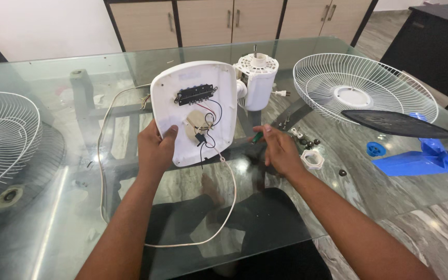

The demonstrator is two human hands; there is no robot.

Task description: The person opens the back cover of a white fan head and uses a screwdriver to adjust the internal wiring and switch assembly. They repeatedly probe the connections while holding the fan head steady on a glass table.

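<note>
My left hand (155, 149) grips the lower left edge of a white plastic fan panel (224, 103), held upright above the glass table (53, 207). The panel's inner side faces me, showing a black switch block (195, 95), a small beige part and red, black and blue wires. A white power cord (219, 225) hangs from it and loops over the table. My right hand (278, 150) hovers just right of the panel, closed on a small green-handled tool (255, 137), probably a screwdriver.
A white fan motor housing (256, 80) stands behind the panel. Right: a white wire grille (359, 93), a black cover, blue fan blades (431, 161), a white ring nut (312, 158) and small loose screws. A second grille (1, 135) lies at left.
</note>
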